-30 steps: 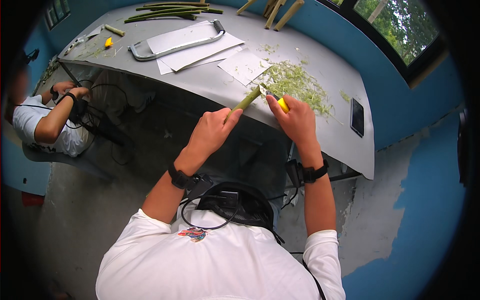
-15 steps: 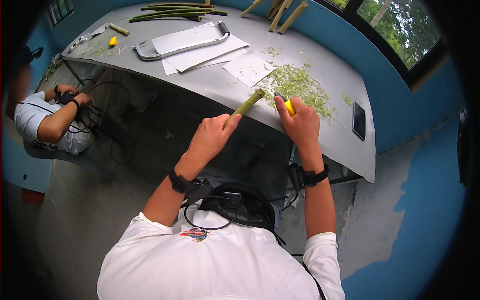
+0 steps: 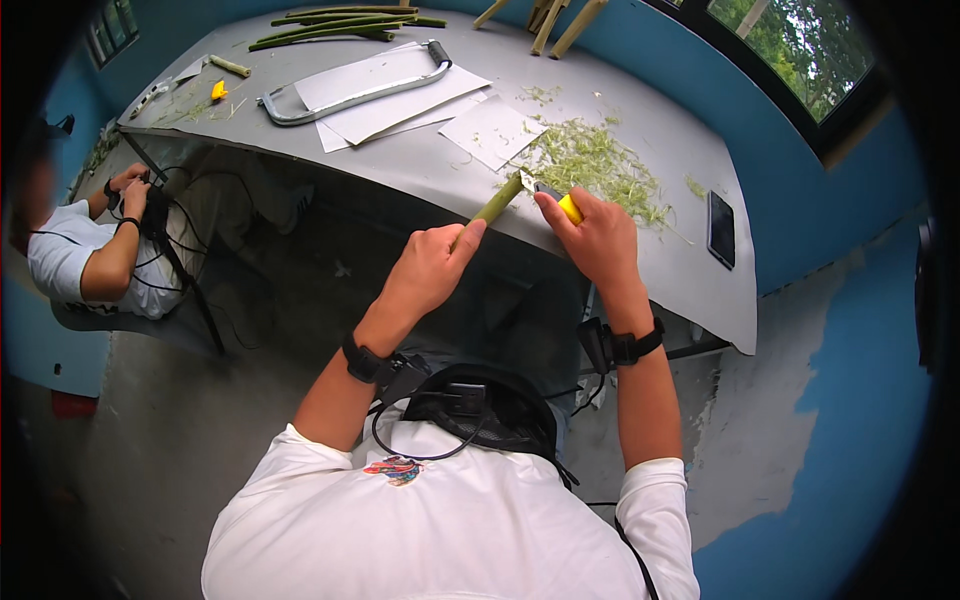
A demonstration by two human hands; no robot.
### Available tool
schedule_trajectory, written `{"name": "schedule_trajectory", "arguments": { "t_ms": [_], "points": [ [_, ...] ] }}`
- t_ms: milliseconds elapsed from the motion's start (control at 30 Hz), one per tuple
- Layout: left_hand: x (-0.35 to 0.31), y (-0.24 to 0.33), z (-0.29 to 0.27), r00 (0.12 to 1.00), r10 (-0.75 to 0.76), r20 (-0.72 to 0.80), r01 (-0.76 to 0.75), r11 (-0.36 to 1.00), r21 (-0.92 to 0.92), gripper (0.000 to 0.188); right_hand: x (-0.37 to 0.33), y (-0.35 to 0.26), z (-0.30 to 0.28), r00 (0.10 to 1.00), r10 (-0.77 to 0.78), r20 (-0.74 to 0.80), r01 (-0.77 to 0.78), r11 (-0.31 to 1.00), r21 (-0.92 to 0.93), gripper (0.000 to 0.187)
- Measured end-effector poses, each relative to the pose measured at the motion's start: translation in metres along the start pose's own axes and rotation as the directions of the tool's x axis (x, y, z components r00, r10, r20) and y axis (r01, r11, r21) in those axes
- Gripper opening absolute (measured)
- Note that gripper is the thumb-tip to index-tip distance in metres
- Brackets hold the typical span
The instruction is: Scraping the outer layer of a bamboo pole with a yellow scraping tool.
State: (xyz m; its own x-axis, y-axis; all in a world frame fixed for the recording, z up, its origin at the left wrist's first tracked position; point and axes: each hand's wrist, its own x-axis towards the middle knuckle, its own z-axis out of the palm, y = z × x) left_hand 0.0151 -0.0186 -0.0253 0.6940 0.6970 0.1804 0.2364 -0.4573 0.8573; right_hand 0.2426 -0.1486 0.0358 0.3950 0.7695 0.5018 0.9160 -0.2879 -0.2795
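A short green bamboo stick (image 3: 497,201) is gripped in my left hand (image 3: 430,265), its far end tilted up and to the right over the table's front edge. Fingers of my right hand (image 3: 600,240) are wrapped round a yellow-and-dark utility knife (image 3: 570,208). The knife's blade end is at the stick's far tip; whether it touches the stick I cannot tell. Thin green bamboo shavings (image 3: 590,165) lie heaped on the table just beyond both hands.
On the grey table (image 3: 690,290) are a hacksaw (image 3: 350,100) on white paper sheets (image 3: 492,133), green bamboo stems (image 3: 340,28) at the back, a small yellow object (image 3: 218,91) and a phone (image 3: 720,232) at right. Another person (image 3: 100,240) sits at left with cables.
My right hand and the knife have shifted slightly left, bringing the blade end to the stick's tip. The person at left has raised their hands a little.
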Motion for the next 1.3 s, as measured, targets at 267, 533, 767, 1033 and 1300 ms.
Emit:
{"name": "schedule_trajectory", "arguments": {
  "t_ms": [267, 533, 767, 1033, 1300],
  "points": [
    [-0.003, 0.000, -0.003, 0.999, 0.022, 0.023, -0.021, 0.998, -0.056, 0.069, -0.004, 0.002, 0.007, 0.995, 0.000, -0.100, 0.004, 0.999, 0.047, 0.062],
    [-0.002, 0.014, -0.005, 0.999, 0.027, 0.023, -0.026, 0.999, -0.021, 0.071, -0.004, 0.001, 0.001, 1.000, 0.016, -0.002, -0.016, 0.997, 0.074, 0.066],
    [-0.004, 0.015, -0.005, 1.000, 0.023, -0.006, -0.023, 0.999, -0.024, 0.070, -0.004, -0.003, -0.001, 1.000, -0.006, -0.030, 0.009, 0.993, 0.119, 0.067],
    [-0.007, 0.020, -0.006, 0.999, 0.034, -0.027, -0.034, 0.999, -0.016, 0.065, -0.003, -0.001, 0.000, 0.999, 0.044, -0.015, -0.042, 0.992, 0.117, 0.067],
    [-0.009, 0.023, -0.008, 0.999, 0.030, -0.038, -0.030, 1.000, 0.002, 0.064, -0.005, -0.003, 0.002, 0.997, 0.064, -0.053, -0.061, 0.997, 0.049, 0.067]
  ]
}}
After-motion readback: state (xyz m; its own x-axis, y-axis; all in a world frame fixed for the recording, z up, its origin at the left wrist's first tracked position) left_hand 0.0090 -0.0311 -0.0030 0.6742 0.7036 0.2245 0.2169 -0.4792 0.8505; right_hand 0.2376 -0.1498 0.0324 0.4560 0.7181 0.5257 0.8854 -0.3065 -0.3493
